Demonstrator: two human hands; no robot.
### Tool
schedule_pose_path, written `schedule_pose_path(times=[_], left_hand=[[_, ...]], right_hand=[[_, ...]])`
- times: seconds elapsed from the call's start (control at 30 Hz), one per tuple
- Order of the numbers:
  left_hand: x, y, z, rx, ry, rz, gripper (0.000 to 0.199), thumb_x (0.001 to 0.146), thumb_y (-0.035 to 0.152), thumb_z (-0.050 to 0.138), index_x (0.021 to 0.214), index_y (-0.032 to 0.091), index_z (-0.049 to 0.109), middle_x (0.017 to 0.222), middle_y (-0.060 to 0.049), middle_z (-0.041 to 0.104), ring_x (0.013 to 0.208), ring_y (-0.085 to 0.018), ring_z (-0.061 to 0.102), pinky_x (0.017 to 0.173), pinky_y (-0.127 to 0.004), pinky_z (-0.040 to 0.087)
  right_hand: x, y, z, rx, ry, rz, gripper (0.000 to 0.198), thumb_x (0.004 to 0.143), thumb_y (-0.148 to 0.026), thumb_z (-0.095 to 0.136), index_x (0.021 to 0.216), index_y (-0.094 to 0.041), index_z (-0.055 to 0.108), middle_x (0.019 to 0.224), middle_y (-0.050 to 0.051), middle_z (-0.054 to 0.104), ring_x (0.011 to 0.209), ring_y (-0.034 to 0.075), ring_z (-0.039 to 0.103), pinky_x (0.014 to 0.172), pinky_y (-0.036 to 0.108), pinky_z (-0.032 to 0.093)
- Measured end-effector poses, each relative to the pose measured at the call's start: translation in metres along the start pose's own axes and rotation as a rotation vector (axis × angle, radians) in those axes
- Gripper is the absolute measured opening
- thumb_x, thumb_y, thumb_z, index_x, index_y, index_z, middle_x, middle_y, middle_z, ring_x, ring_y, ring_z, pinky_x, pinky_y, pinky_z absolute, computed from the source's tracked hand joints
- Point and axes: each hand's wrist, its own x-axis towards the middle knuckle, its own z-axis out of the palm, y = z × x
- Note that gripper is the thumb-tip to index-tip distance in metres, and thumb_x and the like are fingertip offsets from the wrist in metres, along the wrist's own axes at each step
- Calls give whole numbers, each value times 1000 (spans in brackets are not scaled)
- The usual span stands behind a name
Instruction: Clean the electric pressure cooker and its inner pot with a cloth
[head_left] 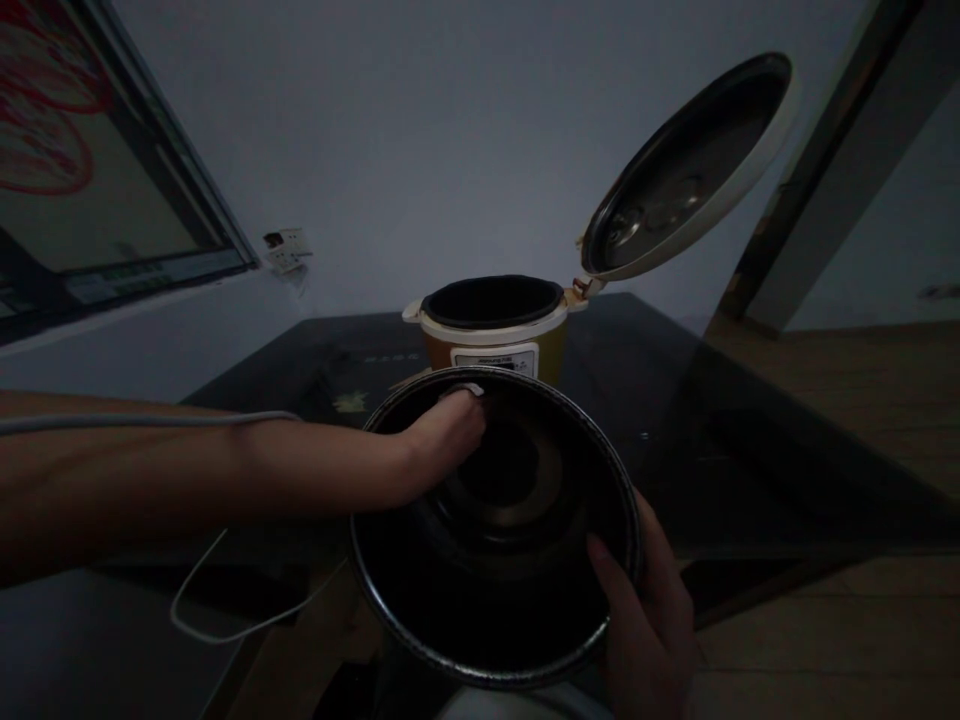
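Observation:
A dark rice cooker inner pot [499, 570] with a worn metal rim is tilted with its mouth facing me. My right hand [649, 610] grips its right rim, thumb inside and fingers around the outside. Reaching in from the left, my left hand [456, 432] is closed against the upper inner wall of the pot. A bit of white cloth [472, 388] shows at its fingers; the rest is hidden. Just behind the pot stands the yellow and white rice cooker [491, 335], its hinged lid [690, 180] raised to the right.
The cooker stands on a dark glossy table [300, 365] against a pale wall [450, 150]. A yellowish scrap [350, 402] lies on the table. A wall socket [286, 248] is beside the window [112, 150]. A thin white cord [225, 637] loops at lower left; a grey cable [150, 420] crosses my left forearm.

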Motion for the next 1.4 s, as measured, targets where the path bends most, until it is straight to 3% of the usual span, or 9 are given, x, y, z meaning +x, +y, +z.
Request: schedule_pose_path(times=[0.2, 0.37, 0.5, 0.63, 0.8, 0.93, 1.1, 1.2, 1.4], left_hand=[[12, -13, -19, -1, 15, 219, 42, 88, 2, 47, 108, 22, 77, 121, -5, 73, 114, -23, 65, 91, -34, 50], [10, -17, -27, -126, 207, 250, 23, 83, 6, 64, 88, 22, 80, 98, -5, 79, 98, -21, 70, 77, -32, 49], [11, -14, -47, -189, 252, 320, 16, 85, 11, 68, 77, 21, 78, 87, -5, 79, 92, -21, 70, 59, -31, 41], [18, -15, -55, -224, 281, 362, 17, 83, 13, 70, 69, 20, 76, 76, -4, 77, 83, -19, 70, 56, -30, 37], [20, -29, -34, -72, 182, 380, 17, 84, 9, 67, 78, 21, 78, 82, -3, 78, 86, -19, 71, 66, -32, 46], [11, -36, -19, -58, 236, 310, 23, 79, 2, 67, 78, 22, 78, 88, -4, 79, 97, -22, 69, 83, -33, 48], [10, -32, -28, -166, 190, 246, 26, 84, 2, 62, 83, 22, 78, 94, -5, 79, 102, -22, 67, 87, -35, 48], [19, -25, -39, -203, 240, 259, 21, 86, 6, 63, 87, 20, 78, 98, -6, 78, 104, -22, 66, 88, -34, 50], [27, -24, -33, -87, 240, 313, 38, 81, -3, 55, 99, 22, 79, 115, -4, 76, 125, -20, 59, 111, -33, 43]], right_hand=[[0, 1, 0, -12, 21, -14, 40, 94, -34, 61, 134, -43, 60, 140, -2, 62, 132, 24, 55, 112, 49, 43], [0, -1, 0, -32, 30, -21, 39, 95, -34, 61, 132, -43, 61, 138, -2, 63, 130, 24, 56, 110, 48, 44], [1, 0, 1, -21, 33, -17, 38, 94, -35, 62, 130, -42, 63, 137, -2, 64, 129, 24, 57, 109, 47, 44], [0, 4, -1, 0, 63, 19, 39, 92, -34, 64, 130, -39, 64, 137, 0, 63, 130, 25, 55, 112, 47, 41], [0, 8, -2, 44, 72, 69, 40, 90, -35, 66, 131, -35, 64, 136, 2, 63, 132, 27, 54, 113, 49, 40], [3, 5, 0, 47, 76, 58, 41, 90, -35, 66, 131, -34, 64, 138, 3, 63, 131, 28, 54, 111, 50, 41], [3, 5, 2, 56, 104, 71, 41, 89, -35, 66, 130, -31, 65, 140, 4, 61, 133, 29, 52, 112, 50, 40], [2, 7, 3, 65, 113, 84, 44, 89, -34, 66, 133, -31, 63, 142, 4, 59, 135, 29, 50, 113, 49, 38], [1, 10, 2, 53, 107, 83, 42, 89, -34, 65, 132, -32, 63, 140, 3, 60, 133, 30, 52, 112, 52, 38]])
